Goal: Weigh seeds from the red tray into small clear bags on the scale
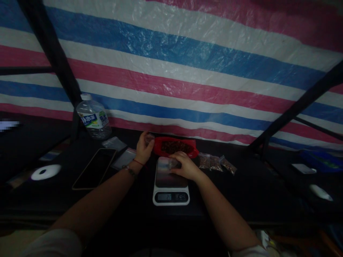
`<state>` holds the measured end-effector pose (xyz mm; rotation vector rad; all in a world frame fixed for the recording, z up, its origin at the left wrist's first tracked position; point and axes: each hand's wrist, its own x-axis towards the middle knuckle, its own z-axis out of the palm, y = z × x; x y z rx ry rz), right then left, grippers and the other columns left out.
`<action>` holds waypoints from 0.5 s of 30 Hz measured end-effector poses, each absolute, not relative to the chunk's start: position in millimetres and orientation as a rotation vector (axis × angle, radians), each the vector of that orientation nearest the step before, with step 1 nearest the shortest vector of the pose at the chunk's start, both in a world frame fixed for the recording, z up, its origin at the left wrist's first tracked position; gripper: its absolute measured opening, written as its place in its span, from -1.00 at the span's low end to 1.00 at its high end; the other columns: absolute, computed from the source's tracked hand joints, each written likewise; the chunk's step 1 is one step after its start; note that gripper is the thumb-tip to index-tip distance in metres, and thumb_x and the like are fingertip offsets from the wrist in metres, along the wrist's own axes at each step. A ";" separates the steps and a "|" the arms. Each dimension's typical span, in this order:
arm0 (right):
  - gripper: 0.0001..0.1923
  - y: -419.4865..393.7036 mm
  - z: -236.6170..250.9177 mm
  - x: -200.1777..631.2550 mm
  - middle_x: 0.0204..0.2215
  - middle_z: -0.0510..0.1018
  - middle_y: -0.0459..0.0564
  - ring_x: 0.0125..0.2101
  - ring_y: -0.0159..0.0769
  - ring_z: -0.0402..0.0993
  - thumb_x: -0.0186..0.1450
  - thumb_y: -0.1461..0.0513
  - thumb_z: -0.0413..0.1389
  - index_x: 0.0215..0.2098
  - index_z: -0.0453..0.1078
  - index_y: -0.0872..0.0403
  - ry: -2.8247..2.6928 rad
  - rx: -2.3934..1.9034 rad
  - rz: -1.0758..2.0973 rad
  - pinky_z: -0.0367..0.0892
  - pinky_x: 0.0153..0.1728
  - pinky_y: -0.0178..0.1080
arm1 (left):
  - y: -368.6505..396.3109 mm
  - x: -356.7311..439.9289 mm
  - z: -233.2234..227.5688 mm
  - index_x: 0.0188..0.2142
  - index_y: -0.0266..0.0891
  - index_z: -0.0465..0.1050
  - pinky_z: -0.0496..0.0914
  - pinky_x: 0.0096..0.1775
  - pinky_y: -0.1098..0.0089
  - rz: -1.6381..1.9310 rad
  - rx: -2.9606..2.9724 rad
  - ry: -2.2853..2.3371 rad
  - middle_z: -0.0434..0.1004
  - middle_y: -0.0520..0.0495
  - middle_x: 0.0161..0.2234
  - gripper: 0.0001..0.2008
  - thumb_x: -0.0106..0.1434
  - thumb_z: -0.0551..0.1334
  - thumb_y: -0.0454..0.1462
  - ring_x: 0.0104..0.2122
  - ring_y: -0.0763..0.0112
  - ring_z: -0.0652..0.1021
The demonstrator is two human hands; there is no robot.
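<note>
My left hand (143, 149) is at the left end of a red tray (158, 146) that holds small brown pieces (178, 146). Its fingers are closed on a small clear plastic item (150, 137), too dim to name exactly. Over the steel plate of a white kitchen scale (171, 200), my right hand (186, 166) curls its fingers around a small clear item (173, 163), partly hidden by them. The scale's display is lit. Small filled zip bags (215, 162) lie just right of the tray, near my right wrist.
A phone (95, 168), clear bags (124, 159), a white round object (46, 172) and a large plastic bottle (94, 119) stand or lie on the left. Black frame posts (57, 53) rise before a striped sheet (171, 85). White items (321, 192) lie far right.
</note>
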<state>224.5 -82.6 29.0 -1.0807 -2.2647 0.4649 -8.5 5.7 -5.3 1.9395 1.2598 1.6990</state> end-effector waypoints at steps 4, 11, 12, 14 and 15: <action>-0.61 -75.6 35.0 233.7 0.02 0.45 0.07 0.06 -0.19 0.33 0.29 0.21 0.10 0.09 0.35 -0.03 -2.038 -1.116 0.417 0.22 0.10 -0.06 | 0.5 -1.7 -0.1 0.15 -0.26 0.12 0.47 -0.15 0.27 1.564 1.953 1.271 0.51 -0.10 -0.20 -0.45 0.18 0.17 -0.20 -0.25 0.32 0.56; -0.65 -29.3 40.7 238.0 -0.04 0.51 0.12 0.00 -0.21 0.42 0.28 0.36 -0.03 -0.02 0.45 0.10 -2.282 -1.470 0.255 0.26 0.08 -0.15 | 6.4 -2.2 0.2 0.10 -0.30 0.23 0.48 -0.13 0.24 1.386 2.036 1.448 0.52 -0.11 -0.24 -0.45 0.09 0.19 -0.26 -0.26 0.26 0.56; -0.64 -22.1 42.5 237.3 -0.02 0.50 0.14 0.00 -0.18 0.42 0.28 0.34 0.00 0.00 0.44 0.11 -2.348 -1.561 0.250 0.26 0.07 -0.15 | 8.5 -3.2 -1.0 0.10 -0.33 0.24 0.46 -0.09 0.21 1.341 2.065 1.493 0.52 -0.16 -0.21 -0.44 0.08 0.20 -0.26 -0.22 0.22 0.56; -0.61 -10.2 46.6 236.2 -0.02 0.51 0.17 -0.03 -0.12 0.45 0.27 0.23 0.07 0.05 0.40 0.11 -2.439 -1.749 0.286 0.30 0.02 -0.14 | 11.9 -5.2 -3.7 0.08 -0.37 0.28 0.41 -0.01 0.16 1.245 2.135 1.573 0.50 -0.26 -0.12 -0.43 0.04 0.21 -0.28 -0.11 0.12 0.53; -0.57 -5.6 48.5 236.0 -0.04 0.52 0.18 -0.06 -0.10 0.47 0.25 0.16 0.11 0.07 0.39 0.11 -2.473 -1.832 0.331 0.33 -0.03 -0.15 | 13.0 -6.1 -4.9 0.07 -0.38 0.29 0.39 0.02 0.14 1.197 2.163 1.601 0.48 -0.29 -0.08 -0.43 0.04 0.21 -0.28 -0.06 0.08 0.51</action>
